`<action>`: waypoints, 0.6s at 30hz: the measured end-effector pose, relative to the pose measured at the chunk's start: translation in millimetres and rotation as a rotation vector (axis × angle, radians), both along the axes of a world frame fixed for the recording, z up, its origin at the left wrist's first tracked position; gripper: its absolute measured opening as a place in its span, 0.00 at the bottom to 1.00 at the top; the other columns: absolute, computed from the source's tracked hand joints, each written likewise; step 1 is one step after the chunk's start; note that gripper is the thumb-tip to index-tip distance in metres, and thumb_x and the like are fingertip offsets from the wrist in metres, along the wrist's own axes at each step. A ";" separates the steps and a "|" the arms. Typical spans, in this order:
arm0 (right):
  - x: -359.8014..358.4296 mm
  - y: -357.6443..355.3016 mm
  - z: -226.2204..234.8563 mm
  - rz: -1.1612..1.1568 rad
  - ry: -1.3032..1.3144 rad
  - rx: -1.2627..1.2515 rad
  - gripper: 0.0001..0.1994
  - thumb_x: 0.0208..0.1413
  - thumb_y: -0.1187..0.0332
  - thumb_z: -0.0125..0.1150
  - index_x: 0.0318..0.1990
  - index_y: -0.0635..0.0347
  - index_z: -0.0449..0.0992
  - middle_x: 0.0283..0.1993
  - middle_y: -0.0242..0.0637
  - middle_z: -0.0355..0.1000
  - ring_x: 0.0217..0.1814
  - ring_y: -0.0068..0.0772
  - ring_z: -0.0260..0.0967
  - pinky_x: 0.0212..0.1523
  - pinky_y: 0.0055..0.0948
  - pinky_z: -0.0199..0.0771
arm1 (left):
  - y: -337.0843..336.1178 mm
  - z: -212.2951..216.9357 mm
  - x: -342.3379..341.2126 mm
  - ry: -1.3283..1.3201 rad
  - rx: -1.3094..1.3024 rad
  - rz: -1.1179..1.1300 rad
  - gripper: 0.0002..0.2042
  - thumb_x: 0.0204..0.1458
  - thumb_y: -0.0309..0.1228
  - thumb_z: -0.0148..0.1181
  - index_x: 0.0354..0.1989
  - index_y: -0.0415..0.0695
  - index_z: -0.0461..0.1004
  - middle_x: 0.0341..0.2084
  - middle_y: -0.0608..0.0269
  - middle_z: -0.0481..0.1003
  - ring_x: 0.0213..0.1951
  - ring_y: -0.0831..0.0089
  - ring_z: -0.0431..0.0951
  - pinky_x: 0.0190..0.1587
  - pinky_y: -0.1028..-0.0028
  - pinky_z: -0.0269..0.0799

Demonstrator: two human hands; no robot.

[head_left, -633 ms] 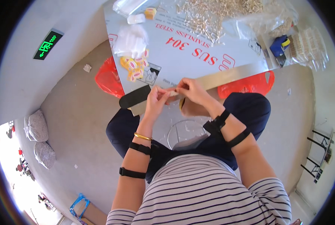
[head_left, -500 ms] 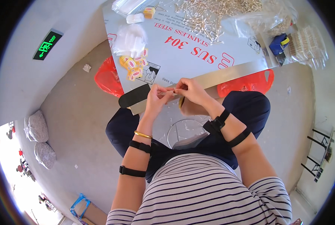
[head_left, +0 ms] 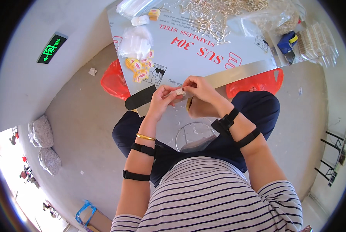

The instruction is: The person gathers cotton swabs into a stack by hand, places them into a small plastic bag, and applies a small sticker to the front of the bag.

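Over the table's near edge, my left hand (head_left: 162, 99) and my right hand (head_left: 200, 91) meet with fingers closed. Between their fingertips is a small whitish piece (head_left: 179, 92), crumpled-looking; its kind is too small to make out. The left fingers and thumb pinch it from one side, while the right fingertips grip its other end. Just beyond my left hand lie several yellow-and-white paper labels (head_left: 139, 68). Behind them rests a stack of clear plastic bags (head_left: 136, 43).
Loose cotton swabs (head_left: 209, 19) are heaped at the table's (head_left: 180, 65) far side. At the right stand a blue tape dispenser (head_left: 287, 42) and bagged swabs (head_left: 318, 42). Red plastic bags (head_left: 115, 81) hang beside the table. A black pad (head_left: 140, 98) lies at the near left corner.
The whitish piece shows more between my fingertips than before. My right hand has lifted slightly away from the left, its fingers still closed. The view has shifted a little.
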State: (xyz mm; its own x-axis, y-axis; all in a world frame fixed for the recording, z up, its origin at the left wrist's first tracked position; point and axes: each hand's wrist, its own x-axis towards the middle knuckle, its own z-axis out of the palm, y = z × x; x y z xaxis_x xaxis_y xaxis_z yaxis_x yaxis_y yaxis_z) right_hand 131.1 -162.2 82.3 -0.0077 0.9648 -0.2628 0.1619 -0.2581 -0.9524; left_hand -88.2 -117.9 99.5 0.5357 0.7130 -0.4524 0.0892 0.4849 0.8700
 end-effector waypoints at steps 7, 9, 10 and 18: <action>-5.3 -5.8 15.5 0.049 -0.042 0.112 0.05 0.59 0.74 0.69 0.39 0.66 0.80 0.33 0.36 0.76 0.34 0.27 0.74 0.38 0.29 0.75 | -4.6 -3.9 -2.2 0.057 0.042 0.028 0.08 0.68 0.32 0.61 0.49 0.44 0.72 0.49 0.59 0.83 0.50 0.70 0.86 0.37 0.78 0.76; -5.4 -6.5 16.5 0.046 -0.145 0.207 0.05 0.58 0.75 0.69 0.39 0.66 0.80 0.34 0.37 0.75 0.35 0.28 0.75 0.38 0.30 0.75 | -5.2 -4.0 -0.6 0.053 0.061 0.035 0.07 0.68 0.32 0.60 0.49 0.44 0.72 0.49 0.58 0.83 0.49 0.69 0.86 0.35 0.79 0.75; -5.6 -6.0 17.1 0.034 -0.140 0.234 0.05 0.58 0.75 0.69 0.39 0.66 0.80 0.36 0.39 0.74 0.36 0.30 0.76 0.39 0.30 0.76 | -5.6 -3.9 0.1 0.049 0.078 0.044 0.07 0.68 0.31 0.60 0.48 0.43 0.73 0.50 0.58 0.83 0.48 0.69 0.87 0.34 0.79 0.75; -1.3 -8.1 35.2 -0.002 -0.094 0.277 0.04 0.58 0.77 0.69 0.39 0.65 0.81 0.38 0.40 0.75 0.38 0.31 0.77 0.42 0.30 0.78 | -7.2 16.9 4.1 0.086 0.199 0.068 0.05 0.68 0.29 0.60 0.43 0.40 0.75 0.44 0.60 0.85 0.41 0.73 0.88 0.27 0.82 0.70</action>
